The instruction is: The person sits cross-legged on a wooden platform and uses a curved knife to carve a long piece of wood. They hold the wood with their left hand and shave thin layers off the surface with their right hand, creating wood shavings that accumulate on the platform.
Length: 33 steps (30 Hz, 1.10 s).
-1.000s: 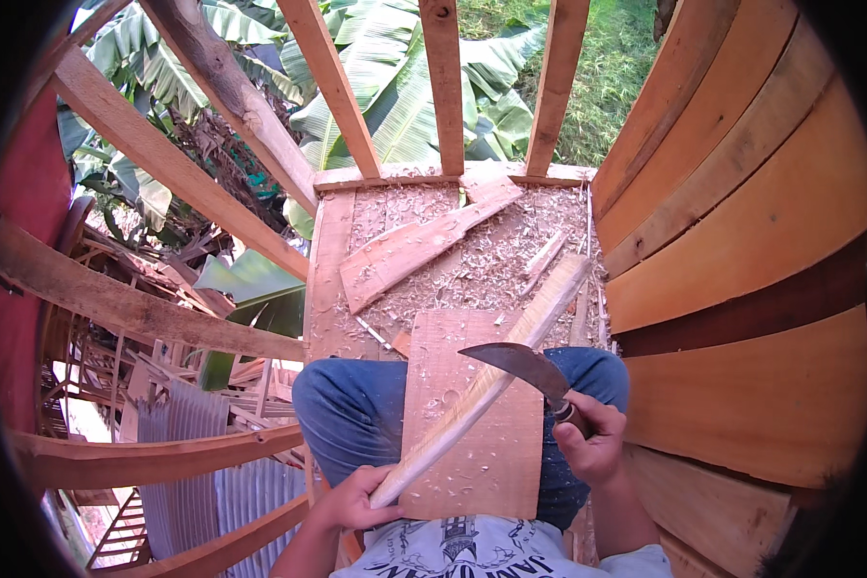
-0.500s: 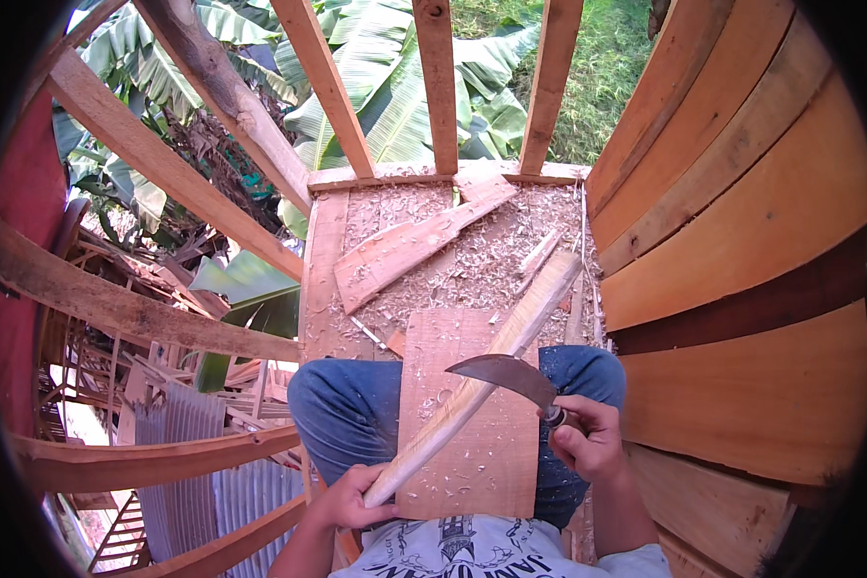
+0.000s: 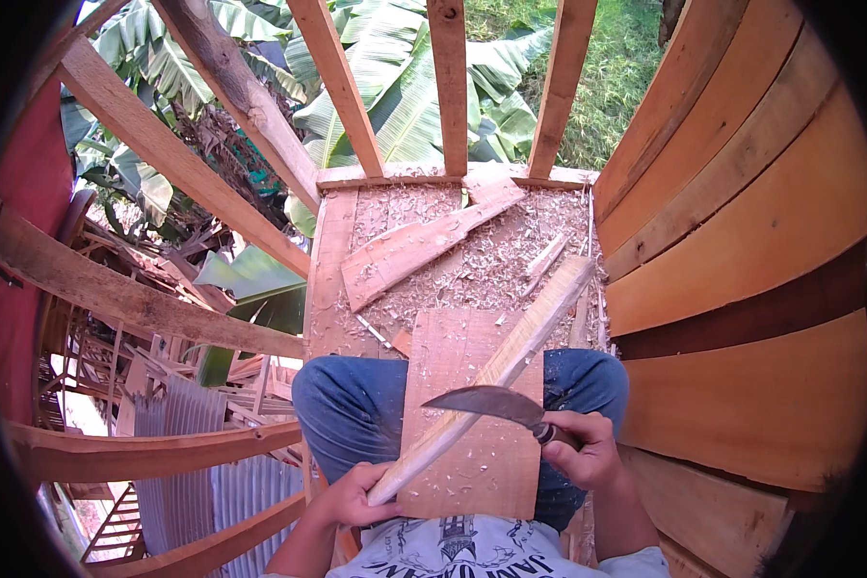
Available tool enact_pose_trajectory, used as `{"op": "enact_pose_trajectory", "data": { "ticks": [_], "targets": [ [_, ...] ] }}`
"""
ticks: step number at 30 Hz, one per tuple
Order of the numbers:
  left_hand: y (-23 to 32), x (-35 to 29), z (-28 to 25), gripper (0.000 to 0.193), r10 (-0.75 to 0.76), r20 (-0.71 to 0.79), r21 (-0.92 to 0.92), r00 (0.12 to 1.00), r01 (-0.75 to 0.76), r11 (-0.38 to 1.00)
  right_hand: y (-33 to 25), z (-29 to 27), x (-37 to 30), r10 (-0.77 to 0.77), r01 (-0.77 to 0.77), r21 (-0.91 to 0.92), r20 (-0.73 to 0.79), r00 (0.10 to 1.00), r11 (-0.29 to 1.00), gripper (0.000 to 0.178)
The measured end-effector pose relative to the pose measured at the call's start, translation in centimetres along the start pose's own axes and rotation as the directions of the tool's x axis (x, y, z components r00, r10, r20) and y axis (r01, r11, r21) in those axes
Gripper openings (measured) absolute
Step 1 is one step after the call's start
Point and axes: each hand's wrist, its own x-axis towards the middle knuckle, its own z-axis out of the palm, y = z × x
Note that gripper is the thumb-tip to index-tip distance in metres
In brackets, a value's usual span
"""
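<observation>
My left hand (image 3: pixel 357 494) is closed round the near end of a pale wooden stick (image 3: pixel 530 337), which slants up to the far right. Under the stick, a flat wooden board (image 3: pixel 482 467) rests on my lap, dotted with shavings. In my right hand (image 3: pixel 588 451) is the dark handle of a sickle-shaped knife (image 3: pixel 491 401). Its curved blade lies across the middle of the stick, pointing left. Whether the edge is cutting into the wood cannot be made out.
Wood shavings (image 3: pixel 424 275) cover the plank floor ahead, with a cut board piece (image 3: pixel 424 241) lying among them. Slatted rails (image 3: pixel 193 164) stand ahead and left; wide planks (image 3: pixel 732 250) wall the right. Corrugated sheets (image 3: pixel 173 462) lie beyond the left rails.
The knife has moved left and slightly down along the stick, its blade turned flatter. My right hand went with it. My left hand keeps its hold, and the whole view has shifted slightly.
</observation>
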Motion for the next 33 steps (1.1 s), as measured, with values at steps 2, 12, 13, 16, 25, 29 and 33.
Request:
{"op": "enact_pose_trajectory", "data": {
  "ticks": [2, 12, 13, 16, 25, 29, 33],
  "targets": [
    [-0.2, -0.2, 0.0, 0.026, 0.0, -0.011, 0.008, 1.0, 0.0, 1.0, -1.2, 0.4, 0.5, -0.046, 0.079, -0.156, 0.204, 0.978, 0.985, 0.026],
    [-0.8, -1.2, 0.1, 0.036, -0.043, -0.015, -0.004, 0.999, 0.043, 0.999, 0.4, -0.8, -0.4, 0.029, -0.02, 0.151, -0.06, 0.998, 0.988, 0.028],
    [-1.3, -1.4, -0.2, 0.046, -0.048, 0.008, -0.008, 0.999, 0.048, 0.999, 1.0, -1.0, -0.5, -0.01, 0.012, 0.039, -0.048, 0.999, 0.999, 0.027],
    [-1.7, -1.3, -0.5, 0.052, -0.059, 0.055, -0.001, 0.997, 0.059, 0.998, 1.5, -0.1, -0.8, 0.014, -0.016, -0.026, -0.053, 0.998, 1.0, 0.026],
    [-0.7, -1.2, -0.3, 0.022, -0.099, 0.089, 0.032, 0.991, 0.096, 0.995, -0.7, 0.4, -1.1, 0.041, -0.02, -0.135, 0.149, 0.988, 0.991, 0.018],
    [-0.2, -0.9, -0.1, 0.021, -0.062, 0.033, 0.124, 0.998, 0.057, 0.991, -1.2, 0.4, -2.4, 0.113, -0.108, 0.037, -0.183, 0.977, 0.993, 0.021],
    [0.7, -0.9, 0.4, 0.02, -0.071, 0.01, 0.144, 0.997, 0.069, 0.987, -2.0, 2.0, -3.0, -0.032, 0.042, -0.254, 0.044, 0.999, 0.966, 0.026]
  ]
}}
